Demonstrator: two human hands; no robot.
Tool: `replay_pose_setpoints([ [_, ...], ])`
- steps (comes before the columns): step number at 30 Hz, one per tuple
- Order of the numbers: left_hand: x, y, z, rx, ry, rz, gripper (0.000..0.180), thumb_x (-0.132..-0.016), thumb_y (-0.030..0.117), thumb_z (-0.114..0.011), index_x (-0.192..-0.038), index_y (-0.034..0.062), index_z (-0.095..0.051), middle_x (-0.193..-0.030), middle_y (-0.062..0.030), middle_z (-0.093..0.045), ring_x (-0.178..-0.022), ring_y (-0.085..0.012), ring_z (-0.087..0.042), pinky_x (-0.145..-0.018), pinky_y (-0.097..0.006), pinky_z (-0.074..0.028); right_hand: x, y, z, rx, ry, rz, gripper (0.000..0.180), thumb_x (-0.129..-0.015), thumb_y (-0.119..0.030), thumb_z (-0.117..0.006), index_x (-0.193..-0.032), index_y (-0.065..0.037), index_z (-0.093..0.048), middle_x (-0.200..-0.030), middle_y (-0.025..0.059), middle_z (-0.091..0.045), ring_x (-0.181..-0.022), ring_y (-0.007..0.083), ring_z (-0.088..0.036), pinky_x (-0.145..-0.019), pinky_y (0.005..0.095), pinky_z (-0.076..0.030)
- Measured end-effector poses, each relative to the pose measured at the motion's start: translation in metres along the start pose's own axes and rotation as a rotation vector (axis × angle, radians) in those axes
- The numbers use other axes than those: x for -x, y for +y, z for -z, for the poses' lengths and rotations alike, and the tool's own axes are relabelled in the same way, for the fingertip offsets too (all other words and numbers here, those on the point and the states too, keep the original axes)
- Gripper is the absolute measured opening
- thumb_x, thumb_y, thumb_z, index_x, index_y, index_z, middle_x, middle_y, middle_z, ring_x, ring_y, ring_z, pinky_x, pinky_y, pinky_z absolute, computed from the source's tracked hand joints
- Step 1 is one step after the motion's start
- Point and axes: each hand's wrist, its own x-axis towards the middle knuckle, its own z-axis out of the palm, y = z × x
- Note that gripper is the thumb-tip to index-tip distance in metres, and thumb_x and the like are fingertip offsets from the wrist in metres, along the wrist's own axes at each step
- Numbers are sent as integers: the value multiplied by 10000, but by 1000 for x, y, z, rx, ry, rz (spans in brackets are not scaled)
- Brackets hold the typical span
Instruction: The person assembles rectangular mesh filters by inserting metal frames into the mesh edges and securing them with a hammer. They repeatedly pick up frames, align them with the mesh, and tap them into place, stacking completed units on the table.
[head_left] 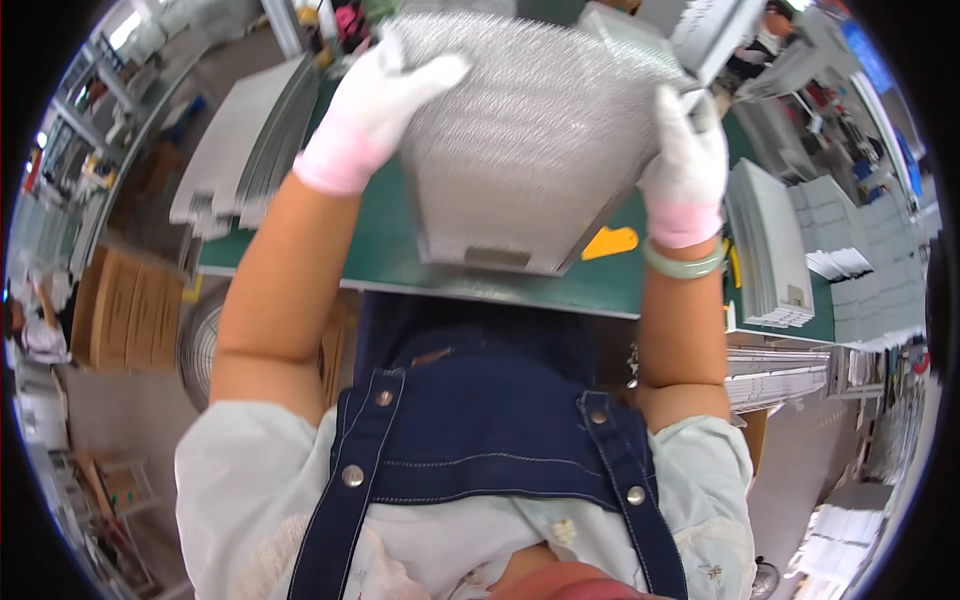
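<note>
Both of my hands wear white gloves with pink cuffs. Between them a silvery metal mesh panel (520, 150), like a filter, is held tilted up over the green table (460, 285). Its lower edge, with a small rectangular cutout, is toward me, at or just above the tabletop. My left hand (375, 105) grips the panel's upper left edge, thumb lying over the front face. My right hand (688, 160) is closed on the right edge, with its fingers partly hidden behind the panel. An orange-yellow flat tool (610, 242) lies on the table beside the panel's lower right corner.
Grey panels stand stacked (245, 140) at the table's left. More stacked panels (772, 245) are on the right, next to yellow-handled pliers (733, 262). A round fan (203, 345) and brown cartons (125, 310) stand on the floor at left. Another person (42, 330) is at far left.
</note>
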Motion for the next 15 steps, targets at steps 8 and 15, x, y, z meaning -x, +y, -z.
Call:
replay_pose_setpoints([
  [8,8,0,-7,138,9,33,339,-897,120,-690,-1203,-13,-629,-1122,-51,-674,-1008,-129,-617,-927,-296,-474,10,0,3,-121,-23,31,150,-902,-94,-702,-973,-39,-581,-803,-73,-535,-721,14,-458,-646,180,-382],
  [15,7,0,-7,124,11,23,357,-899,116,-690,-1225,-7,-614,-1126,-49,-677,-1001,-131,-624,-921,-295,-481,6,-12,-7,-45,-41,301,776,-864,12,-672,-1528,-28,-273,-1090,34,-611,-778,39,-509,-746,193,-451],
])
